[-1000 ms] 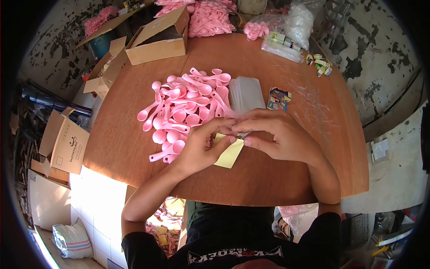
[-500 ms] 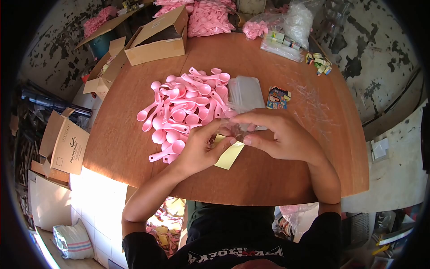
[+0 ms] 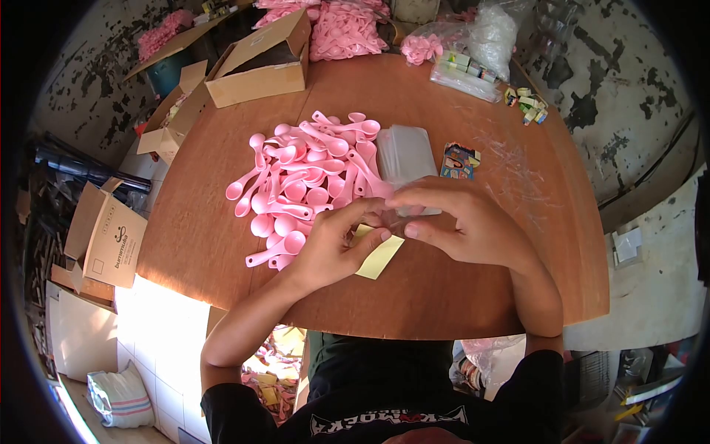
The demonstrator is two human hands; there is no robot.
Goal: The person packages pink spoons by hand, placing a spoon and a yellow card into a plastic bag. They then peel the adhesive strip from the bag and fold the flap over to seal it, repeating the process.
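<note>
My left hand point(image 3: 336, 248) is closed, its thumb over the top of a pale yellow card point(image 3: 381, 255) that hangs down at a tilt. My right hand point(image 3: 462, 222) faces it with curled fingers, thumb and forefinger apart at the tips. Between the two hands is a clear plastic bag point(image 3: 399, 212), which both seem to grip; its edges are hard to make out. A heap of pink plastic spoons point(image 3: 310, 170) lies just beyond the left hand. Behind the right hand rests a stack of clear bags point(image 3: 408, 152), partly covered by its fingers.
Right of the bags lies a pile of printed cards point(image 3: 460, 160). An open cardboard box point(image 3: 259, 81), a bag of pink spoons point(image 3: 347, 33) and small card bundles point(image 3: 527, 105) line the far edge of the brown table point(image 3: 200, 214). Plastic scraps point(image 3: 514, 166) lie to the right.
The clear plastic between my hands has shifted and shows less above the fingers. My right fingertips have moved slightly right. The spoons and card stack stay put.
</note>
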